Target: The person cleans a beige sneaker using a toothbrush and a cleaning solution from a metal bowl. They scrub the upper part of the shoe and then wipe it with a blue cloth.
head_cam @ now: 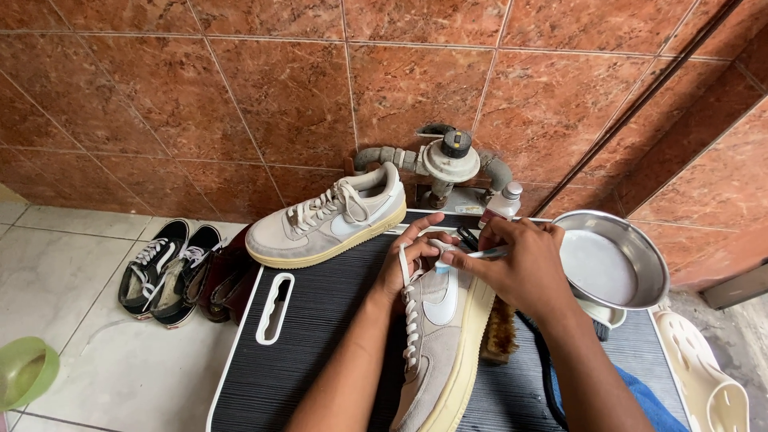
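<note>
My left hand (pixel 412 254) grips the heel end of a grey sneaker (pixel 438 346) with a white side mark and cream sole, lying on a black ribbed plastic table (pixel 320 336). My right hand (pixel 524 262) holds a small white-handled brush (pixel 480 254) against the sneaker's heel. The matching grey sneaker (pixel 332 218) sits at the table's far left edge, toe pointing left. A brown bristle brush (pixel 502 332) lies on the table beside the shoe under my right wrist.
A steel bowl of milky liquid (pixel 612 260) stands at the right. A small white bottle (pixel 504 202) and a grey wall valve (pixel 450 160) are behind. Black sneakers (pixel 168 268) and brown shoes (pixel 228 280) lie on the floor left; a green bowl (pixel 26 370), blue cloth (pixel 648 404), cream clog (pixel 708 376).
</note>
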